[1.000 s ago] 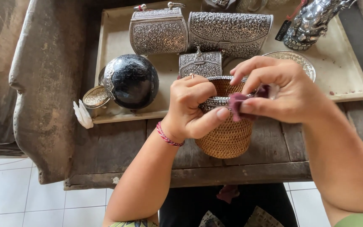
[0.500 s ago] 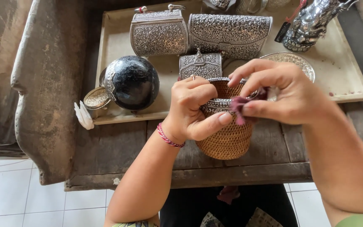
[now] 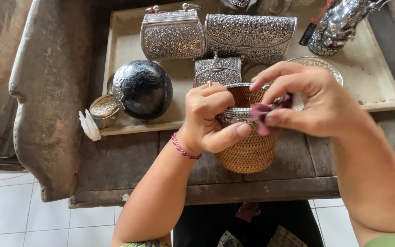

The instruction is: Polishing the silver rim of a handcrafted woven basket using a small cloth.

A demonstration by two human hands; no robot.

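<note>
Snugly basket [image 3: 248, 146] between both hands

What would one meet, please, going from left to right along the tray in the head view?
Small round silver tin → black ball → domed silver purse → long silver clutch → silver figurine.

A craft workshop: a worn wooden bench [image 3: 115, 174] and, at twelve o'clock, a tray [image 3: 124, 50] of ornate silver purses [image 3: 250, 31].
</note>
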